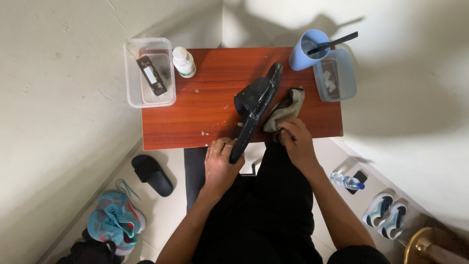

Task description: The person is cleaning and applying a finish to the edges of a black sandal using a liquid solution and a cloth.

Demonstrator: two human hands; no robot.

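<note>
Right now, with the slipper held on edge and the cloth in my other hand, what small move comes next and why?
Probably slide the cloth left onto the black slipper. The left hand steadies the slipper's near end on the table, while the right hand grips the cloth just beside its sole.

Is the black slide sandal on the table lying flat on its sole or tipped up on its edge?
Tipped on edge. The black slide sandal shows its thin sole side-on, strap opening sideways, steadied at the heel by the left hand.

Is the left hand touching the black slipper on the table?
Touching. The head view shows the left hand with its fingers wrapped around the near end of the black slipper.
</note>
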